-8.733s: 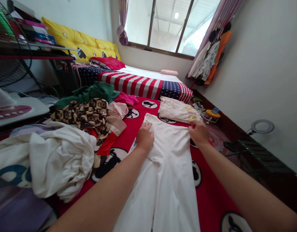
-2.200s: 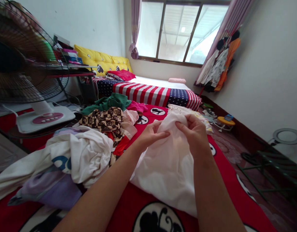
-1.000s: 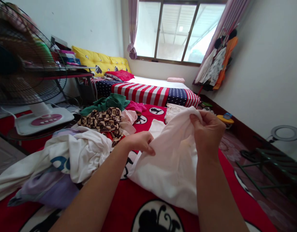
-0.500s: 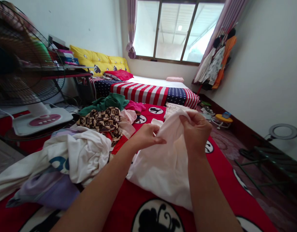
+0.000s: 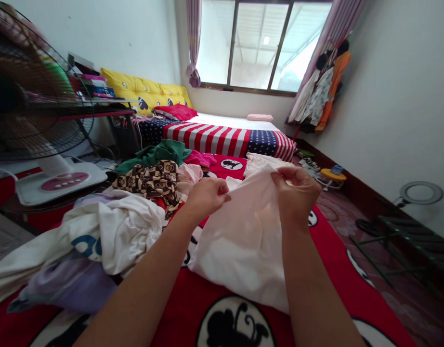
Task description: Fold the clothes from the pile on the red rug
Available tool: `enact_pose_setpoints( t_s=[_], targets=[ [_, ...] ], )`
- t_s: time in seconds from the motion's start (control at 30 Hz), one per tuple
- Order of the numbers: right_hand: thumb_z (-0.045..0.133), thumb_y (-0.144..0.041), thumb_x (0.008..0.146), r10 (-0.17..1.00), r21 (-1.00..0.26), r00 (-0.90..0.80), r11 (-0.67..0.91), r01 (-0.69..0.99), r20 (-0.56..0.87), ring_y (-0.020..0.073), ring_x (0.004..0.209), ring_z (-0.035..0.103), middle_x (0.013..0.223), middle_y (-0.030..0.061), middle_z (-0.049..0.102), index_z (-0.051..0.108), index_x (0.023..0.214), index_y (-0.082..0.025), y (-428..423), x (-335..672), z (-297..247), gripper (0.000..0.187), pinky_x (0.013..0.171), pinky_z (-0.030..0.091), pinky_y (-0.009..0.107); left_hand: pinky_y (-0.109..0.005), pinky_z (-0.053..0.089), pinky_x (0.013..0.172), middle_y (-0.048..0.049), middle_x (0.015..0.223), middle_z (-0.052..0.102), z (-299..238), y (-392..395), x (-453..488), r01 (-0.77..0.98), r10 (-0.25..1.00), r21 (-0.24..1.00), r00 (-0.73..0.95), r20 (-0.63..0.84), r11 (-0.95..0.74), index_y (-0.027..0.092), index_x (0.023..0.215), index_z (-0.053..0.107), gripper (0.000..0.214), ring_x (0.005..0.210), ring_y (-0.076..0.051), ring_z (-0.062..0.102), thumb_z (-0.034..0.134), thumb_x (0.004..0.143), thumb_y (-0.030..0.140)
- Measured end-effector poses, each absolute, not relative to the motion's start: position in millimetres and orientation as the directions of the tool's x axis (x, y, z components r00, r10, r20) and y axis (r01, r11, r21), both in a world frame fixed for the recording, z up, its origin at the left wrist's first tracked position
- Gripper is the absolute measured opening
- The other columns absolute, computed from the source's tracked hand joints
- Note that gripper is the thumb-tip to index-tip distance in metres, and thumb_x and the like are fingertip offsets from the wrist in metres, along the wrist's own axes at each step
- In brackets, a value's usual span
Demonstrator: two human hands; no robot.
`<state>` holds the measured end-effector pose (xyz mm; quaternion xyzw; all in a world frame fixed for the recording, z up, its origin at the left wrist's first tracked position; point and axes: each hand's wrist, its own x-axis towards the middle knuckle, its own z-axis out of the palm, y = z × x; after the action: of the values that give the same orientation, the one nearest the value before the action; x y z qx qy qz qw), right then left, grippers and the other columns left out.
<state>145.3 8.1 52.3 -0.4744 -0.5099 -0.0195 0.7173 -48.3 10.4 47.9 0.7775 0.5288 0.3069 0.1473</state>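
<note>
A thin white garment (image 5: 243,250) is stretched between my hands, its lower part lying on the red patterned bedspread (image 5: 178,308). My left hand (image 5: 207,197) is closed in a pinch at the garment's upper left edge. With thumb and fingers, my right hand (image 5: 297,193) grips its upper right corner, lifted off the bed. What kind of garment it is, I cannot tell. Just behind it lies a folded pale garment (image 5: 263,161), partly hidden.
To the left are a white and lilac clothes heap (image 5: 124,231), a brown checked garment (image 5: 150,178) and a green garment (image 5: 160,152). A fan (image 5: 66,176) stands at far left. On the right floor are a yellow stool (image 5: 332,176) and a dark green rack (image 5: 406,231).
My left hand has moved slightly up and to the left. The garment's upper part, folded over before, is now spread flatter between my hands. My right hand keeps its grip.
</note>
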Motion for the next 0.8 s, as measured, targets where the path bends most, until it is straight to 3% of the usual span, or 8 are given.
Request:
enact_pose_setpoints(
  t_s=[0.07,0.17,0.3,0.37,0.6,0.8],
  targets=[
    [0.069,-0.019,0.067,0.467,-0.664,0.474,0.548,0.508,0.747,0.0153,0.064,0.06,0.07,-0.0002,0.066,0.067,0.073,-0.017,5.6,140.1,54.2,0.006,0.068,0.05,0.03,-0.027,0.045,0.067,-0.0044,0.085,0.068,46.4,11.7,-49.3,0.677,0.91,0.616,0.223,0.35,-0.402,0.018,0.085,0.067,0.024,0.078,-0.019,0.062,0.071,0.072,0.038],
    [0.066,-0.019,0.069,0.499,-0.651,0.419,0.551,0.523,0.759,0.0154,0.067,0.06,0.071,-0.0005,0.066,0.066,0.074,-0.018,0.3,131.8,57.1,0.005,0.068,0.049,0.029,-0.025,0.047,0.064,-0.0041,0.095,0.067,39.1,12.5,-40.9,0.461,0.894,0.767,0.271,0.358,-0.447,0.019,0.112,0.058,0.048,0.078,-0.017,0.063,0.073,0.07,0.038],
    [0.067,-0.022,0.069,0.464,-0.622,0.429,0.443,0.645,0.775,0.016,0.067,0.054,0.071,-0.0004,0.064,0.068,0.075,-0.02,-2.5,130.4,57.1,0.006,0.066,0.044,0.029,-0.022,0.046,0.061,-0.0004,0.082,0.066,27.1,14.5,-27.0,0.402,0.894,0.798,0.233,0.384,-0.448,0.02,0.116,0.057,0.041,0.072,-0.015,0.062,0.064,0.076,0.026],
    [0.068,-0.026,0.069,0.444,-0.625,0.461,0.366,0.69,0.768,0.0154,0.061,0.05,0.065,-0.0016,0.06,0.07,0.076,-0.021,-1.2,133.6,55.7,0.009,0.062,0.04,0.029,-0.023,0.046,0.063,-0.0003,0.08,0.066,22.4,16.9,-27.6,0.399,0.91,0.819,0.217,0.353,-0.413,0.019,0.117,0.058,0.042,0.073,-0.015,0.062,0.064,0.076,0.03],
    [0.07,-0.029,0.069,0.471,-0.641,0.476,0.293,0.71,0.743,0.0138,0.049,0.046,0.056,-0.0042,0.056,0.072,0.077,-0.023,3.6,140.5,49.9,0.011,0.056,0.035,0.028,-0.028,0.05,0.068,-0.0085,0.094,0.071,0.4,23.5,-57.9,0.358,0.841,0.932,0.519,-0.149,-0.056,0.011,0.099,0.069,0.051,0.081,-0.022,0.066,0.076,0.063,0.047],
    [0.069,-0.027,0.07,0.472,-0.642,0.473,0.309,0.701,0.744,0.0126,0.048,0.048,0.068,-0.0012,0.067,0.071,0.078,-0.021,7.7,145.9,46.3,0.01,0.055,0.037,0.027,-0.023,0.049,0.064,-0.0079,0.094,0.071,-6.3,-1.3,-87.8,0.434,0.725,0.895,0.585,-0.363,0.098,0.013,0.097,0.07,0.053,0.081,-0.019,0.065,0.079,0.06,0.05]
  ],
)
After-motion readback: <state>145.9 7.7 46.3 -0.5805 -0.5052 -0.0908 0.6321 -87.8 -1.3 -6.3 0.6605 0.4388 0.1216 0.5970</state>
